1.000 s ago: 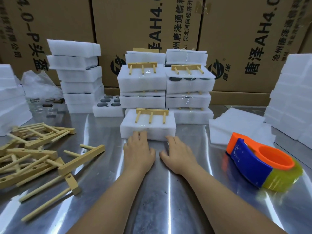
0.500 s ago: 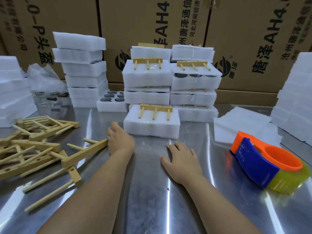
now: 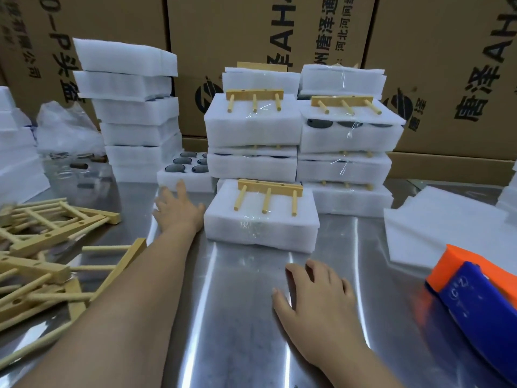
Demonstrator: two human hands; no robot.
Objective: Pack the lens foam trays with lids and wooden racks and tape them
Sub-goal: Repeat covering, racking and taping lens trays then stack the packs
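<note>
A taped white foam pack [image 3: 261, 225] with a wooden rack [image 3: 268, 191] on top lies on the steel table in front of me. Left of it, an uncovered foam tray [image 3: 179, 177] shows dark lenses in its wells. My left hand [image 3: 176, 208] reaches out with straight fingers, its tips at that tray's front edge, holding nothing. My right hand [image 3: 316, 301] rests flat on the table, empty. Behind stand two stacks of finished taped packs [image 3: 305, 135]. An orange and blue tape dispenser [image 3: 481, 298] lies at the right.
A heap of loose wooden racks [image 3: 47, 261] covers the table's left. A tall stack of foam trays [image 3: 134, 107] stands at the back left, flat foam lids [image 3: 447, 228] at the right. Cardboard boxes [image 3: 419, 65] wall the back.
My left hand left the taped pack and moved left and forward to the uncovered lens tray. My right hand drew back from the pack and lies flat on the table.
</note>
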